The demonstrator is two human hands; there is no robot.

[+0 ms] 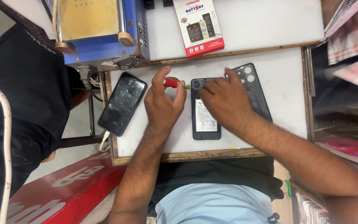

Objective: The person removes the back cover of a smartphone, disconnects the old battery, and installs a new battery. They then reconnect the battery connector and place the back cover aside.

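Note:
My left hand (pixel 162 101) pinches a small red-handled screwdriver (pixel 171 83), whose tip points right at the top edge of an opened black phone (pixel 206 120). The phone lies back-up with its battery exposed. My right hand (pixel 224 99) rests on the phone's upper part, fingers pressing near the camera area. Partly under my right hand, to the right, lies the phone's removed dark back cover (pixel 255 91) with camera holes.
A second black phone (pixel 122 103) with a cable lies at the white work surface's (pixel 286 83) left edge. A blue machine (pixel 100 31) stands at the back left, a red-and-white battery box (pixel 199 25) behind. Another person in black stands at left.

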